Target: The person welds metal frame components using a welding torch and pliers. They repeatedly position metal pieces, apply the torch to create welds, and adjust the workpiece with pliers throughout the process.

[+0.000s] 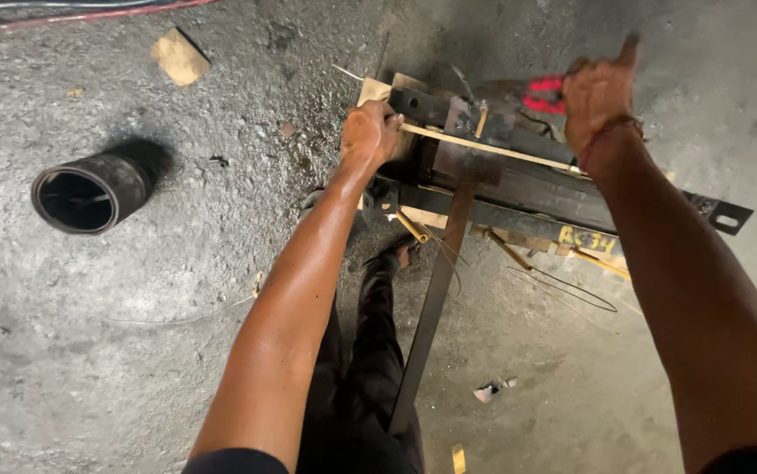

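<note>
My left hand (368, 133) is closed around the left end of a thin pale rod (484, 147) that lies across a stack of dark metal bars (528, 189) on the concrete floor. My right hand (600, 92) is raised over the far right of the stack, fingers curled on a red-handled tool (544, 95) whose working end is hidden behind the hand and bars. A long flat metal strip (431, 316) leans from the stack down toward my legs.
A short black pipe section (89, 193) lies on the floor at left. A scrap of cardboard (180, 57) sits at the top left. Loose wire loops (563, 290) and a small white scrap (493, 389) lie right of the strip. My dark trousers (361, 369) are below.
</note>
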